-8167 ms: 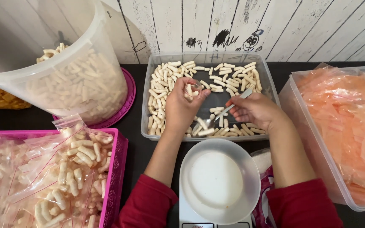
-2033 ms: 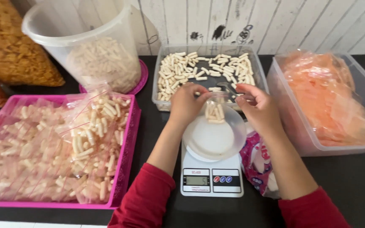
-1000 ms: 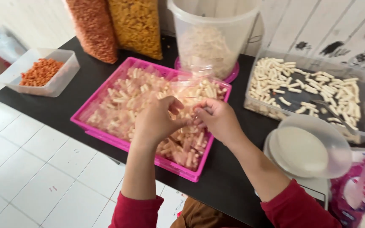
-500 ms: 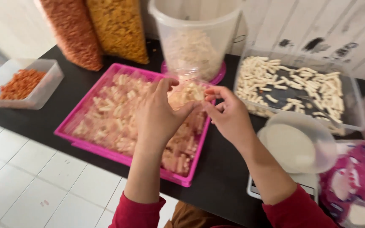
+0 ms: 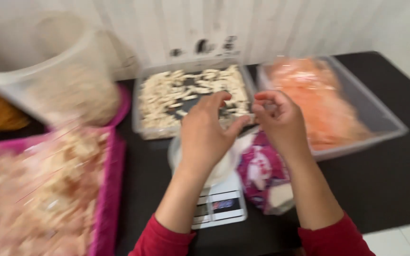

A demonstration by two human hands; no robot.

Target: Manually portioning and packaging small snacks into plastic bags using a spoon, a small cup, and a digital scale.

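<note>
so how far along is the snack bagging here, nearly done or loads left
Done: the pink tray is already heaped with filled clear bags.
In hand: nothing clearly; the left hand hovers over the bowl on the scale, and the right hand is raised beside it. The blur hides any bag.
Left: plenty. The clear tub is well stocked with pale sticks, and so is the tall bucket.
</note>
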